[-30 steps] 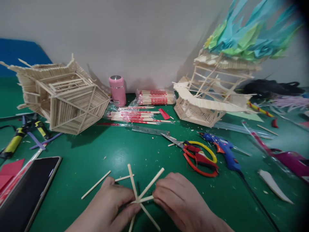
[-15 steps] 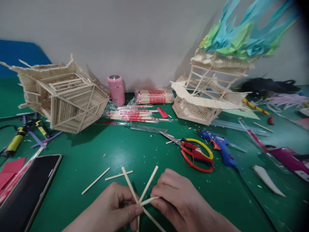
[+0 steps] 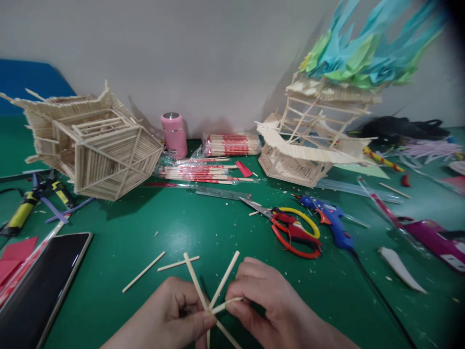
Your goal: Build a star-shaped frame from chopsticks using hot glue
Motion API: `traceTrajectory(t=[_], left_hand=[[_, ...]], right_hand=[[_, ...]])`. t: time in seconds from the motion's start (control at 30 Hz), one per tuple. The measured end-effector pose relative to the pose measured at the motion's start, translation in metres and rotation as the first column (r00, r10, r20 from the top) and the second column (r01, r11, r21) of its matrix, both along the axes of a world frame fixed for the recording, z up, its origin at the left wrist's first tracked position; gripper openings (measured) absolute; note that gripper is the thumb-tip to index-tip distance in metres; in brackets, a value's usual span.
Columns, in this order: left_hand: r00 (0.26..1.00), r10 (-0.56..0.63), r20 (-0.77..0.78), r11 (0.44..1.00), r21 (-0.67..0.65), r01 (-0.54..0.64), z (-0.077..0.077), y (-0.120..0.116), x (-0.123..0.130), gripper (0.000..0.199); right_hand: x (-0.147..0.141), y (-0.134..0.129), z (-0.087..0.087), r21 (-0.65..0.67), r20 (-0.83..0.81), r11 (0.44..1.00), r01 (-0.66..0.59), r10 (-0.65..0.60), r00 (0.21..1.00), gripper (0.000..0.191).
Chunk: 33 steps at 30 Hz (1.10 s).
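Observation:
Near the bottom centre, my left hand (image 3: 181, 310) pinches a few crossed wooden sticks (image 3: 196, 281) where they meet, thumb on the crossing. One stick (image 3: 225, 279) points up and to the right from that crossing. My right hand (image 3: 265, 300) has thumb and forefinger closed on the outer end of a shorter wooden stick (image 3: 227, 304) that reaches from the crossing to the right. Whether the sticks are joined there is hidden by my left thumb. Two loose sticks (image 3: 144, 271) lie on the green table (image 3: 174, 228) just beyond my left hand.
Red-handled scissors (image 3: 296, 232) and a blue glue gun (image 3: 327, 215) lie beyond my right hand. A phone (image 3: 45, 291) is at left. Behind stand stick models (image 3: 116, 160), a pink flask (image 3: 174, 135) and bundled sticks (image 3: 232, 145). Pliers (image 3: 27, 208) lie far left.
The short stick's right end has shifted slightly right with my right hand's fingers. My left hand keeps its pinch on the crossing. The view has moved a little.

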<state>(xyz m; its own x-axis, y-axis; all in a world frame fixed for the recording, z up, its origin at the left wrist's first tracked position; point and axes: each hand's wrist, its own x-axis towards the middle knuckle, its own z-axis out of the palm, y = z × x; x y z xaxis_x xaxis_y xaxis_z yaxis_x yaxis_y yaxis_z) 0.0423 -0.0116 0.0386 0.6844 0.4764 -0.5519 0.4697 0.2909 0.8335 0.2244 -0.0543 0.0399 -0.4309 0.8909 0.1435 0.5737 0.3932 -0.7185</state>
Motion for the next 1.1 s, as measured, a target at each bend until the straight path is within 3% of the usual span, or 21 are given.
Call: traceTrajectory(t=[0.13,0.53,0.7,0.8,0.87,0.93,1.1], left_hand=[[1.0,0.018,0.013,1.0,-0.023,-0.017,0.001,0.0,-0.001,0.038],[1.0,-0.008,0.023,1.0,-0.024,0.008,-0.006,-0.002,-0.002,0.038],[0.986,-0.005,-0.164,0.976,0.215,0.041,-0.004,0.001,-0.012,0.028],[0.965,0.194,-0.177,0.891,0.443,-0.098,-0.003,0.004,-0.037,0.038],[0.907,0.377,-0.187,0.773,0.602,-0.197,-0.006,0.004,-0.057,0.039],[0.855,0.482,-0.189,0.639,0.744,-0.196,-0.014,0.003,-0.073,0.036],[0.853,0.465,-0.235,0.461,0.887,-0.007,-0.034,-0.007,-0.092,0.028]], right_hand=[[-0.001,0.0,-0.003,0.073,0.046,0.996,-0.044,0.041,0.998,0.03],[-0.001,-0.001,-0.007,0.054,0.046,0.997,-0.047,0.045,0.998,0.034],[0.003,0.001,-0.02,-0.032,0.06,0.999,0.028,-0.027,0.998,0.025],[0.006,0.0,-0.029,-0.094,0.089,0.987,0.133,-0.125,0.988,0.023],[0.005,-0.001,-0.034,-0.085,0.119,0.984,0.156,-0.146,0.982,0.02],[0.003,-0.002,-0.038,-0.042,0.163,0.986,0.16,-0.151,0.975,0.018],[0.006,-0.007,-0.041,0.099,0.202,0.978,0.184,-0.2,0.959,0.017]])
